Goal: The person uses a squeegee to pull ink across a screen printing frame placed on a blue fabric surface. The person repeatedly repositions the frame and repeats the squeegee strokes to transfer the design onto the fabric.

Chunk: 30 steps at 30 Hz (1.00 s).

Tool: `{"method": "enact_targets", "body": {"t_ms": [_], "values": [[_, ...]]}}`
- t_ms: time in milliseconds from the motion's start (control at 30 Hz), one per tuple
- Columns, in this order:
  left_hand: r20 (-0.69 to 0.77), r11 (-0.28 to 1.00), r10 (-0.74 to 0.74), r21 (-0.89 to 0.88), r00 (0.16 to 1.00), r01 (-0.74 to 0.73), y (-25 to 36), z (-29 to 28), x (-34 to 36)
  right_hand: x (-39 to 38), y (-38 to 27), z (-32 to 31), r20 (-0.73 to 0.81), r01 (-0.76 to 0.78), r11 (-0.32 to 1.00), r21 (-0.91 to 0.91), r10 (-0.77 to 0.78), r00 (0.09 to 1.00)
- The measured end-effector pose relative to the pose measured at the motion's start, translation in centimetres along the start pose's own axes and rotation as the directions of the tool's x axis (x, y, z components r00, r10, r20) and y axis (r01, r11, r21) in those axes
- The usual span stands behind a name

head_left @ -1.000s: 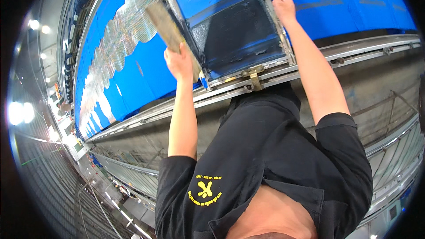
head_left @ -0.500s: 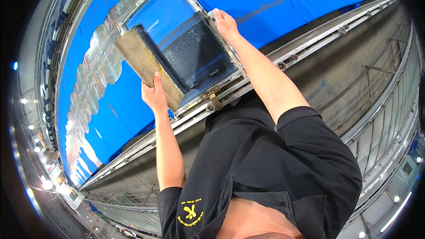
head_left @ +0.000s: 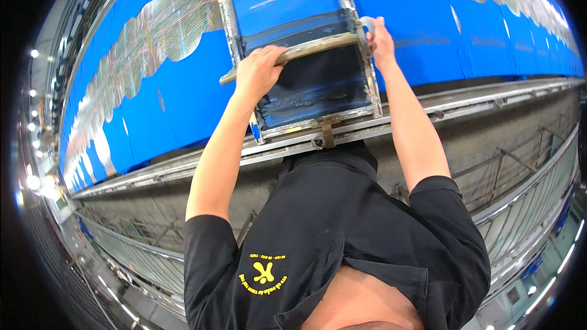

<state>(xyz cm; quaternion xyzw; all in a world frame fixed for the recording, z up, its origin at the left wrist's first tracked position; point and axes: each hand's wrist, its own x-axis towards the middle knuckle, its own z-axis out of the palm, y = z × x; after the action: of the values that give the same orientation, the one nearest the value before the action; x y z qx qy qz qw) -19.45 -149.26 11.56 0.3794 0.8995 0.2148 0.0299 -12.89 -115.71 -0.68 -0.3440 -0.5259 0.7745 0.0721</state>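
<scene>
A screen printing frame (head_left: 371, 82) with pale, ink-stained rails lies over blue fabric on the long table. Black ink (head_left: 321, 76) covers the near half of its mesh, while blue shows through the far half. Across the frame lies a long squeegee (head_left: 321, 45), its left end jutting past the left rail. My left hand (head_left: 260, 72) is wrapped round the squeegee near that end. At the right rail, my right hand (head_left: 382, 47) is closed on the frame's edge. A pale rounded piece (head_left: 367, 23) shows by its fingertips; its kind is unclear.
Blue fabric panels (head_left: 428, 49) with scalloped edges spread along the table to both sides. A metal rail (head_left: 275, 148) runs along the near table edge, with a small bracket (head_left: 328, 131) below the frame. Beyond the panels the shiny scratched table surface (head_left: 183, 18) shows.
The squeegee has swung from standing steeply along the frame's left side to lying across it. My left hand has moved with it; my right hand stays at the right rail. The view has turned.
</scene>
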Motion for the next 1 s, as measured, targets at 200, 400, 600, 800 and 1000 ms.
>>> {"method": "enact_targets", "body": {"t_ms": [200, 400, 600, 800, 1000], "values": [[0.019, 0.998, -0.015, 0.058, 1.000, 0.014, -2.1, 1.5, 3.2, -1.0, -1.2, 0.5, -0.083, -0.021, 0.996, -0.081, 0.014, 0.996], [0.027, 0.992, -0.046, 0.121, 0.999, 0.042, -3.3, 1.7, 6.6, -0.4, -0.8, 0.3, -0.148, -0.013, 0.991, -0.135, -0.008, 0.989], [0.043, 0.998, -0.055, 0.027, 0.998, 0.054, -4.3, 2.9, 7.7, -0.9, -1.2, 0.9, -0.121, -0.032, 0.989, -0.144, 0.015, 0.992], [0.046, 0.995, -0.099, 0.000, 0.994, 0.099, -4.2, 2.6, 8.2, -0.7, -1.1, 0.8, -0.150, -0.028, 0.994, -0.108, 0.011, 0.989], [0.177, 0.977, -0.213, 0.061, 0.961, 0.205, -5.2, 0.5, 8.5, -0.3, -0.4, 0.7, -0.114, -0.025, 0.992, -0.123, 0.010, 0.993]]}}
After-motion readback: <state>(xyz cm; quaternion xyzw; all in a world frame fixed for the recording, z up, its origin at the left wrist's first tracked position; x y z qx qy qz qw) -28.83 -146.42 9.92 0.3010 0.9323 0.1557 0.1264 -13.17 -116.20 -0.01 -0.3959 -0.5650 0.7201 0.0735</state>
